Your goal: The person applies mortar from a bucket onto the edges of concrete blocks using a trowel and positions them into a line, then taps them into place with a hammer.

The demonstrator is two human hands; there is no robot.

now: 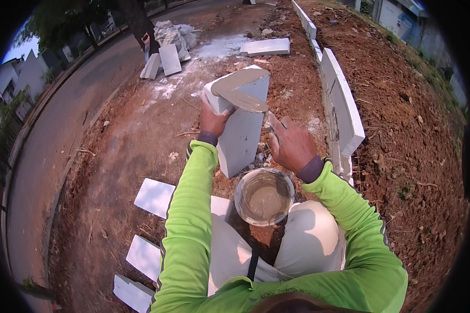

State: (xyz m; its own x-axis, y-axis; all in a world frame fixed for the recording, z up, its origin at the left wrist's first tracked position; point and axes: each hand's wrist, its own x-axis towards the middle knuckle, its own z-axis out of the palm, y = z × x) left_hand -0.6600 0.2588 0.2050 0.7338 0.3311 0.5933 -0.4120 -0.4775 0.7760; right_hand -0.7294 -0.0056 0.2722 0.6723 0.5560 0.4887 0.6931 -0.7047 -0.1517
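A white lightweight block (240, 143) stands tilted in front of me, its upper edge raised. My left hand (213, 118) is closed on the block's left side near the top. Grey mortar (241, 79) coats part of the upper face. My right hand (293, 143) is closed round a trowel, whose handle is mostly hidden by the fingers. The mortar-covered trowel blade (244, 100) reaches left across the block's top. Between my knees and the block sits a round bucket (238, 201) with wet grey mortar (266, 201) inside.
To the right runs a low wall of white blocks (341, 99), with reddish soil (397, 172) beyond. Several loose blocks (143, 255) lie at my left. Ahead are a flat block (265, 47), a saw (147, 47) and a pale rubble heap (175, 37) by a tree.
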